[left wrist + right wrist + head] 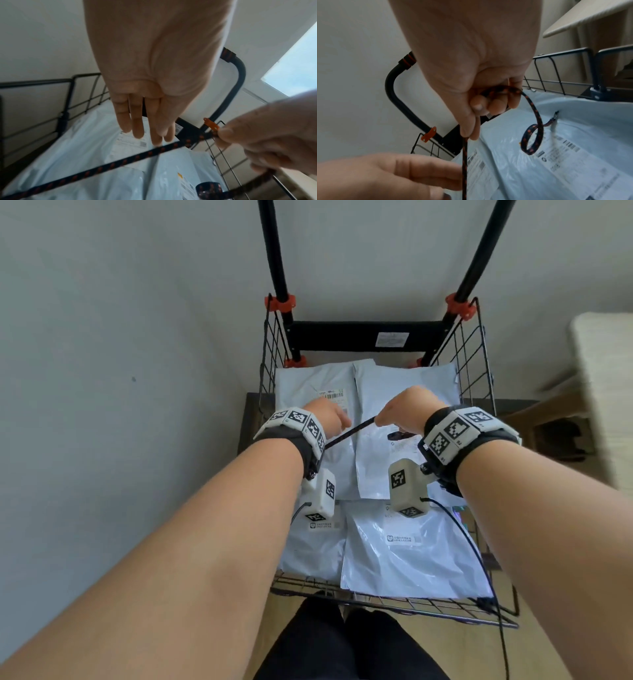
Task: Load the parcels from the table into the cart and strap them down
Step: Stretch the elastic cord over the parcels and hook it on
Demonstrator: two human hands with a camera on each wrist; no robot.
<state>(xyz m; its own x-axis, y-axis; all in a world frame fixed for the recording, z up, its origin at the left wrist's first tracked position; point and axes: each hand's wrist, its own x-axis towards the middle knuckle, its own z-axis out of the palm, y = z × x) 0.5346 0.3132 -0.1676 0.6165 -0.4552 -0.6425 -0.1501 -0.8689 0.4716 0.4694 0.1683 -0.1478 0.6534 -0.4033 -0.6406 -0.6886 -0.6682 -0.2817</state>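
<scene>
Standing against a plain pale wall [137, 302] is the cart [474, 364], a black wire-mesh basket with two black handle posts rising from orange collars at its far end. Wooden floor [260, 642] shows below the cart's near rim. Outside the cart's right wall, part of a light desk [603, 378] comes into view. Light comes from a window [295, 65] seen in the left wrist view beyond the cart's handle.

Inside the cart lie the parcels [407, 556], pale blue-grey plastic mailer bags with printed labels. Two lie side by side at the handle end and two more at the near end, overlapping and covering nearly the whole cart floor.

Above the parcels, toward the handle end of the cart, a dark strap [346, 433] flecked with orange is stretched taut between the cart's left side and the right hand. Its loose end curls in a loop [531, 139] over the right-hand parcel.

The right hand [407, 409] is closed around the strap: thumb and forefinger pinch it, the other fingers curl over the slack.

The left hand [325, 416] hovers over the left side of the cart with fingers [137, 121] straight and together, slack and holding nothing; whether the fingertips touch the strap is unclear.
</scene>
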